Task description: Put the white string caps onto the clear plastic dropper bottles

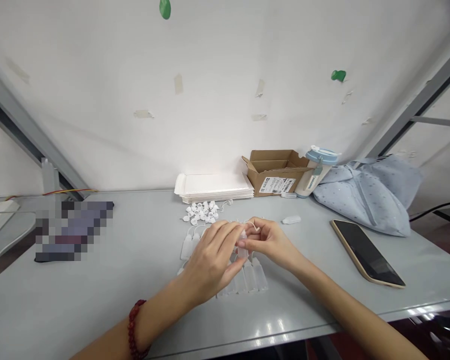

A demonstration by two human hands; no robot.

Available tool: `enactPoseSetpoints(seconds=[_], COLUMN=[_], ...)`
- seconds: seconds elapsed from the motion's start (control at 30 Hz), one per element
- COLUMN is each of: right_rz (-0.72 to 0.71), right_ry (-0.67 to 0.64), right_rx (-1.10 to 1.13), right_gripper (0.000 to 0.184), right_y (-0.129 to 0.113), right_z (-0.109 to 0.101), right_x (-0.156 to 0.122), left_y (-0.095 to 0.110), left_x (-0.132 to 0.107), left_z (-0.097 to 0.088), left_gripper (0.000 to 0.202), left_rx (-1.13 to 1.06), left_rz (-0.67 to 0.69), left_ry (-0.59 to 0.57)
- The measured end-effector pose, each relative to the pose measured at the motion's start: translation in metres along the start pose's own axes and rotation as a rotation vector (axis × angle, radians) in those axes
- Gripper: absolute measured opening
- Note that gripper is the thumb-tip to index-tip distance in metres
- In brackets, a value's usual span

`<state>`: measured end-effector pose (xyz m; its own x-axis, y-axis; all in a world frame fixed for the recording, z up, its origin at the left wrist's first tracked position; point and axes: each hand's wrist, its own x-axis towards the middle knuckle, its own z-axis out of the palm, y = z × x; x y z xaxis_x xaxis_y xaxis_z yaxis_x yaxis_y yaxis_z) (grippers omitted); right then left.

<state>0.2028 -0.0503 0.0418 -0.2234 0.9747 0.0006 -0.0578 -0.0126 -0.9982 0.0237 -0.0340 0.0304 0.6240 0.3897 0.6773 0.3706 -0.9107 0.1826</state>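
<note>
Both my hands meet over the middle of the grey table (142,300). My left hand (210,260), with a red bead bracelet on its wrist, pinches a small translucent plastic bottle (243,245) from the left. My right hand (266,241) pinches the same bottle from the right, near its top. Under my hands lies a row of several like small bottles (251,277), and a few more bottles (187,246) lie to the left. A heap of small white caps (200,212) sits just behind. One lone bottle (291,219) lies to the right.
A stack of white flat trays (213,187) and an open cardboard box (275,172) stand at the back by the wall. A blue-lidded cup (317,170), a pale blue cloth bag (367,192) and a dark phone (367,252) are on the right. A blurred dark object (73,230) is on the left.
</note>
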Motion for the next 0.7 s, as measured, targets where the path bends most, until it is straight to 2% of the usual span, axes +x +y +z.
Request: enactPoseSetpoints(seconds=[0.1,0.27,0.4,0.53,0.7], right_rz=[0.008,0.035,0.131,0.263,0.432], right_ry=[-0.071,-0.209,-0.322,-0.512,-0.633], right_rx=[0.015,0.012,-0.151,-0.429,-0.623], right_gripper=[0.027,0.025,0.024,0.02,0.018], right_y=[-0.004,-0.012,-0.023,-0.034,-0.032], right_z=[-0.002,-0.015,-0.041,-0.067,-0.076], right_x=[-0.001,0.0,-0.001,-0.007,-0.008], left_y=[-0.001,-0.002,0.007,0.03,0.051], left_x=[0.001,0.01,0.021,0.023,0.017], left_z=[-0.001,-0.003,-0.001,0.012,0.033], left_gripper=[0.047,0.039,0.034,0.03,0.031], left_rx=[-0.048,-0.083,-0.114,-0.137,-0.098], left_rz=[-0.031,0.021,0.023,0.016,-0.051], left_ry=[0.013,0.012,-0.1,-0.235,-0.37])
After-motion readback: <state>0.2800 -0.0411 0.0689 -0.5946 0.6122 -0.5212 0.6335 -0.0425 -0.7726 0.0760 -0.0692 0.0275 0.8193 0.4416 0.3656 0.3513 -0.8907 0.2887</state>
